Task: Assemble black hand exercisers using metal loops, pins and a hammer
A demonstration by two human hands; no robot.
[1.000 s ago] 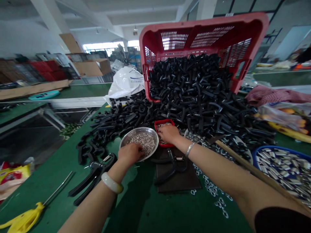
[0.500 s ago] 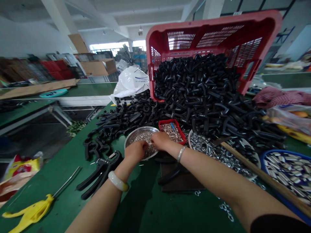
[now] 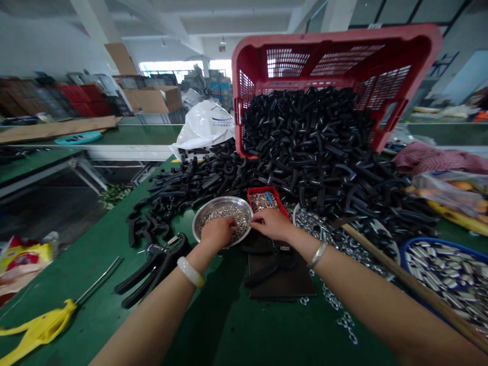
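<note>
My left hand (image 3: 217, 233) is in the round metal bowl (image 3: 197, 223) of small silvery parts (image 3: 229, 213), fingers curled together over them; whatever they hold is too small to make out. At the bowl's right rim, my right hand (image 3: 273, 223) has its thumb and fingertips pinched, and what is between them cannot be made out. Behind that hand stands a small red tray (image 3: 282, 206) of metal pins with a blue piece among them. Below it, a black clamp-like part (image 3: 269, 272) with a spring lies on a dark plate (image 3: 282, 290).
A red crate (image 3: 335, 38) tips out a heap of black plastic parts (image 3: 312, 137). To the right are a dish of metal pieces (image 3: 328, 239), a hammer-like wooden handle (image 3: 404, 277) and a blue basin (image 3: 409, 256). A black clamp (image 3: 156, 269) and yellow-handled tool (image 3: 49, 325) lie left.
My right hand has moved right, out of the bowl to its rim. The left hand stays in the bowl, a little further left in the picture. The view has shifted slightly.
</note>
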